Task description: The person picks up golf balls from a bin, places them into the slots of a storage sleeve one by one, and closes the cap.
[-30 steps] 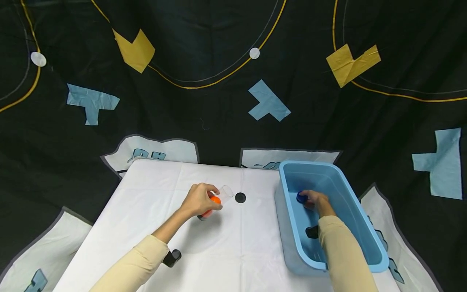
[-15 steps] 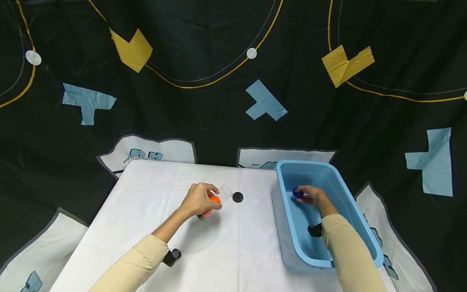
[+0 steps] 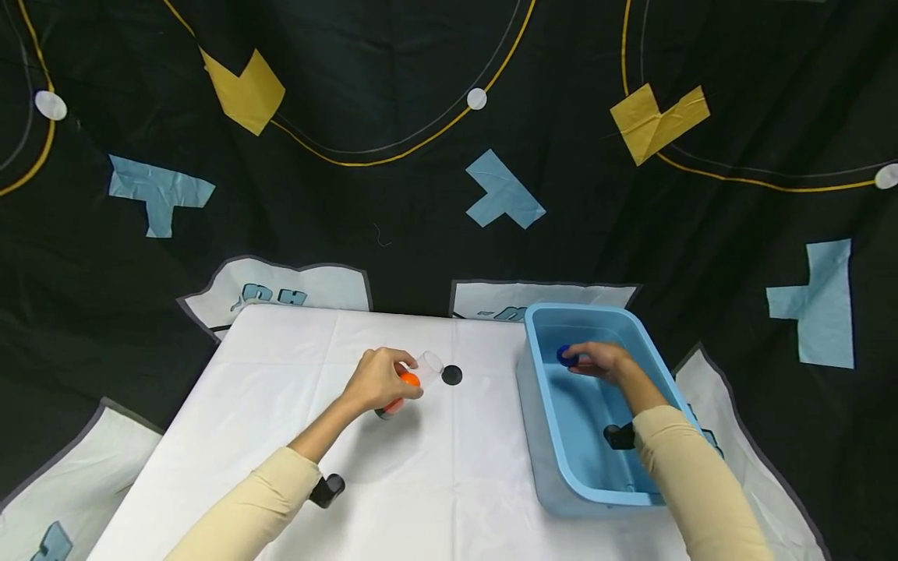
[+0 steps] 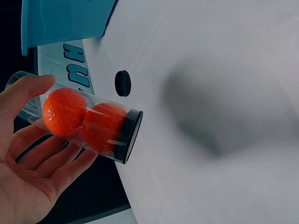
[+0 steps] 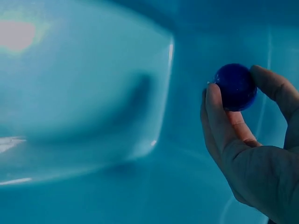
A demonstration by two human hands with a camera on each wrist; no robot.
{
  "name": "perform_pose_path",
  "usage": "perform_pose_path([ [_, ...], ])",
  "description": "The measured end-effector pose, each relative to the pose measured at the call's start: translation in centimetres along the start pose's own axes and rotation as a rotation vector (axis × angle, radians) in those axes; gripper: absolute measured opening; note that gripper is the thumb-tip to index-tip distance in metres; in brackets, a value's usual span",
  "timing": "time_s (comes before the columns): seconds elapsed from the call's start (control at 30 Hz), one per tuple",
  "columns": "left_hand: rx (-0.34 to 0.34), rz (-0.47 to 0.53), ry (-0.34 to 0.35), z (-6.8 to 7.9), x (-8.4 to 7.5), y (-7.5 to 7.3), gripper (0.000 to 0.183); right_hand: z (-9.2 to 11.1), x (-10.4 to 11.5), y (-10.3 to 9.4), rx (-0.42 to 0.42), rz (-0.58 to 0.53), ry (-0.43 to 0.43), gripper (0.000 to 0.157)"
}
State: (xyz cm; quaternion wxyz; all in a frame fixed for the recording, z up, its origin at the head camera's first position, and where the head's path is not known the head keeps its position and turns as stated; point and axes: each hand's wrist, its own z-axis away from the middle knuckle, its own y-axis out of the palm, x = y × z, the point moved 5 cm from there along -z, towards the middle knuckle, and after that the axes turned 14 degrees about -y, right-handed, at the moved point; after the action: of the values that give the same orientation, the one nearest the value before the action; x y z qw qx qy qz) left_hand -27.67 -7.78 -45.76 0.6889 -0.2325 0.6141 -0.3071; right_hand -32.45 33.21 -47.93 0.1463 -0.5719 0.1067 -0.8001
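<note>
My left hand (image 3: 379, 379) grips a clear plastic tube (image 4: 77, 116) tilted above the white table. Two orange balls (image 4: 64, 112) sit inside it, and a black cap (image 4: 130, 136) closes the end nearer the table. The tube's other end is uncapped in the head view. Inside the light blue bin, my right hand (image 3: 602, 361) pinches a dark blue ball (image 5: 235, 87) between thumb and fingertips, raised off the bin floor. A loose black cap (image 3: 452, 375) lies on the table just right of the tube.
The light blue bin (image 3: 550, 436) stands at the table's right side, its walls around my right hand. A white cloth covers the table (image 3: 421, 483). Behind it hangs a black backdrop (image 3: 393, 234) with tape pieces.
My right hand has lifted the blue ball from low in the bin, toward its far left part. The left hand holds the tube nearly still. The whole head view has shifted slightly.
</note>
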Motion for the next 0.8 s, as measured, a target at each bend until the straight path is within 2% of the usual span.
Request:
perform_pose_path([
  [0.23, 0.003, 0.004, -0.008, 0.0, -0.1, -0.1, 0.031, 1.0, 2.7, -0.3, 0.044, 0.019, -0.026, 0.065],
  [0.43, 0.003, -0.001, -0.002, -0.1, -0.3, -0.1, 0.031, 2.4, 5.3, 0.0, 0.094, 0.066, -0.092, 0.067],
  [0.7, 0.006, -0.008, 0.014, -0.3, -0.7, -0.1, 0.031, 3.9, 8.8, 1.5, 0.160, 0.108, -0.208, 0.064],
  [0.8, 0.014, -0.008, 0.021, -0.4, -0.9, 0.0, 0.031, 4.4, 10.4, 2.3, 0.169, 0.117, -0.248, 0.057],
])
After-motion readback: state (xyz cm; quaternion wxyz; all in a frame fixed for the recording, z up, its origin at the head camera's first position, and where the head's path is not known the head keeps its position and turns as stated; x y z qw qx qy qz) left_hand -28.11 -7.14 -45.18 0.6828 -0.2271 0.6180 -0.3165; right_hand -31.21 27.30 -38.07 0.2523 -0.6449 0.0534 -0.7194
